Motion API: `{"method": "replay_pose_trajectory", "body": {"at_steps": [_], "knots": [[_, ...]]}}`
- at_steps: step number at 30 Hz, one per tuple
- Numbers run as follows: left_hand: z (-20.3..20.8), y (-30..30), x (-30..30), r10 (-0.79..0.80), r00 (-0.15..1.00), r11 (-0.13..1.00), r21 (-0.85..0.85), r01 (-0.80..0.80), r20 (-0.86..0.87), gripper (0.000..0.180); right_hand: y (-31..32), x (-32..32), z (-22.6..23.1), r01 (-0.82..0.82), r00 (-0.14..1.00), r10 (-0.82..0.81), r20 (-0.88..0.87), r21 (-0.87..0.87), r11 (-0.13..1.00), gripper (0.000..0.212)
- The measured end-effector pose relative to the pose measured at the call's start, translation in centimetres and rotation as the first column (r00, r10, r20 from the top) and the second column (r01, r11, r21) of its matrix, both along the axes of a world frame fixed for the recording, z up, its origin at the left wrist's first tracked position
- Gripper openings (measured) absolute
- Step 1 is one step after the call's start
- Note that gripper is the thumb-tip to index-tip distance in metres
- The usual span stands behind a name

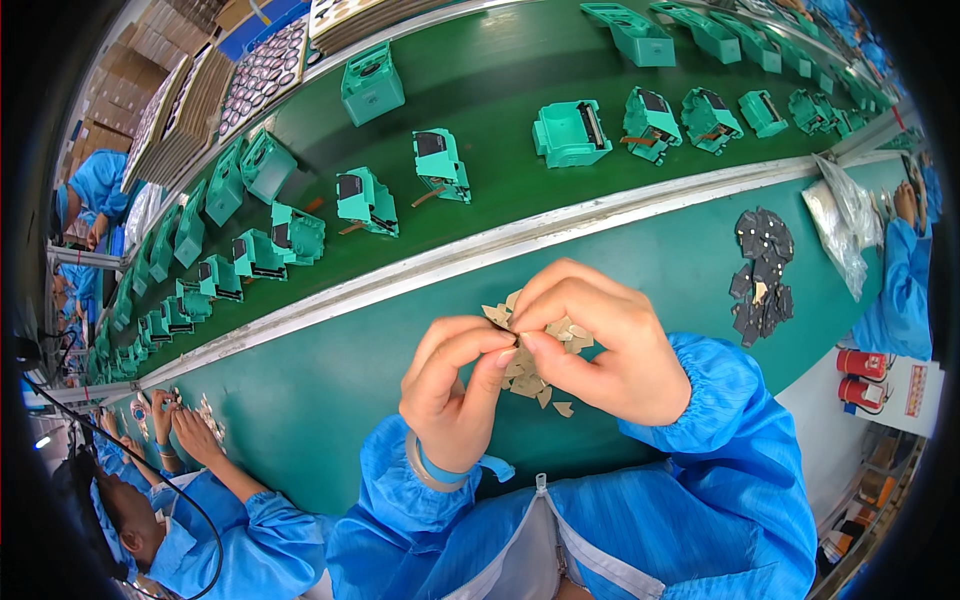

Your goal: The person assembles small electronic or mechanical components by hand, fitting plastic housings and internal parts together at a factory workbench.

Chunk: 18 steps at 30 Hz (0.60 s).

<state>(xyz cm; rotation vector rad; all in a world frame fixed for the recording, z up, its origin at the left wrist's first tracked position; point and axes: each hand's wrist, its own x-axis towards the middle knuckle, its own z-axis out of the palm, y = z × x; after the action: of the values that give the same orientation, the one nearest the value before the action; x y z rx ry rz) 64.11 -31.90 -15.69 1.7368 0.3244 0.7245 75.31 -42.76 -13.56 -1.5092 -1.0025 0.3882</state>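
Fingertips almost touching, my left hand (455, 385) and my right hand (605, 335) both pinch a small thin dark piece (503, 327) above the bench. Most of that piece is hidden by the fingers, so its kind cannot be made out. Below and behind the hands lies a loose pile of small beige, angular flat pieces (524, 385), partly covered by the hands. Farther right on the green bench is a heap of black flat pieces (764, 245) with small light spots on some.
Beyond a metal rail (480, 242) runs a green conveyor belt (490, 90) carrying rows of teal plastic housings (572, 135). A clear plastic bag (845, 225) lies at the right. Co-workers' hands (195, 435) are busy at the left; a blue sleeve (897, 290) shows at the far right.
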Motion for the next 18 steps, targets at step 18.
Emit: {"method": "replay_pose_trajectory", "body": {"at_steps": [18], "knots": [[-1.8, 2.9, 0.7, -0.037, 0.972, 0.251, -0.940, 0.232, 0.230, 0.028, -0.5, 1.7, -3.5, -0.187, 0.751, 0.593, 0.290, -0.768, 0.613, 0.012]]}}
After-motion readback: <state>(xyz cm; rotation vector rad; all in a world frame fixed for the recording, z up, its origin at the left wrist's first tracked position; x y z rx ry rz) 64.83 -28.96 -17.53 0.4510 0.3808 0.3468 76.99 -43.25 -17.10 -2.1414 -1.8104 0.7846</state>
